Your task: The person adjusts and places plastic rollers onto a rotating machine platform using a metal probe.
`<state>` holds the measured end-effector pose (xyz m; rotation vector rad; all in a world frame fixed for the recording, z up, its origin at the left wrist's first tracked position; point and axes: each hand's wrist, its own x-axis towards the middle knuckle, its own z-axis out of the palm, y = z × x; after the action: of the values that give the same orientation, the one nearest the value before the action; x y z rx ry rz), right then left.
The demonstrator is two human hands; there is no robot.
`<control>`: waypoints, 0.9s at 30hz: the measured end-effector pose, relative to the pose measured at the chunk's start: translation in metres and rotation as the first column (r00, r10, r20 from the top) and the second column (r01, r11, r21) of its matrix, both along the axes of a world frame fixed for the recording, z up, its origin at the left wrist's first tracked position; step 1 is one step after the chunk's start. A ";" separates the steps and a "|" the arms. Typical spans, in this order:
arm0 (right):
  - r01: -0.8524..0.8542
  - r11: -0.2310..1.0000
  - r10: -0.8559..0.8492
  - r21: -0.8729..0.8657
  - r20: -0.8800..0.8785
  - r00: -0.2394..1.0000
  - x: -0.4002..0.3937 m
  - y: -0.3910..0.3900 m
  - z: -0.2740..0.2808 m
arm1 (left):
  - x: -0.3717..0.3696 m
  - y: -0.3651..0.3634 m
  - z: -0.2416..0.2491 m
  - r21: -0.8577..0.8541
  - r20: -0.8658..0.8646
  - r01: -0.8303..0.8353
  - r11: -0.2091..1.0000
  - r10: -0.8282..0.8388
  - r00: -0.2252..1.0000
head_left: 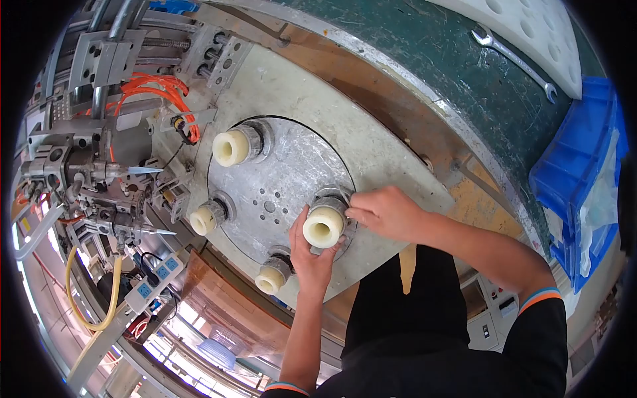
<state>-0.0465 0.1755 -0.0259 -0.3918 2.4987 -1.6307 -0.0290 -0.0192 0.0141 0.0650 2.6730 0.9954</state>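
A round metal turntable (292,172) carries several upright posts with cream plastic cylinders on top, each with a hole in its middle. My left hand (312,259) is wrapped around the side of the nearest cream cylinder (322,227), thumb and fingers on either side of it. My right hand (383,212) is closed in a pinch at the right side of the same post, close to its metal collar (330,193). Whatever lies between those fingers is too small and hidden to name. Other cream cylinders (231,148) stand on the far and left parts of the turntable.
Metal machinery (79,172) with nozzles and orange tubing (156,89) stands at the left. A power strip (154,285) is below it. On the green bench (458,73) lie a wrench (514,61) and a white holed block (524,30); a blue bin (574,172) is at right.
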 end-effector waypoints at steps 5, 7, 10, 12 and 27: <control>0.023 0.897 0.332 -0.442 0.705 0.626 0.004 -0.003 -0.003 | 0.001 -0.003 0.000 0.018 -0.008 0.006 1.000 -0.006 1.000; 0.008 0.907 0.313 -0.421 0.688 0.655 0.013 -0.014 -0.005 | 0.000 -0.002 0.001 0.018 -0.021 0.010 1.000 -0.010 1.000; 0.106 0.912 0.226 -0.396 0.700 0.677 0.019 -0.011 -0.001 | -0.001 -0.002 0.003 -0.006 0.018 0.013 1.000 -0.013 1.000; 0.231 0.893 0.143 -0.386 0.730 0.668 0.024 -0.003 0.001 | 0.006 -0.002 0.000 0.035 0.028 -0.043 0.998 0.042 0.999; 0.277 0.924 -0.137 -0.265 0.447 0.884 0.080 0.026 0.003 | 0.037 0.026 0.007 0.316 0.182 -0.505 0.803 0.472 0.863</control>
<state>0.0334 0.2010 -0.0231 0.2024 2.0105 -1.9619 0.0083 0.0072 0.0215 -0.6193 2.4315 1.5839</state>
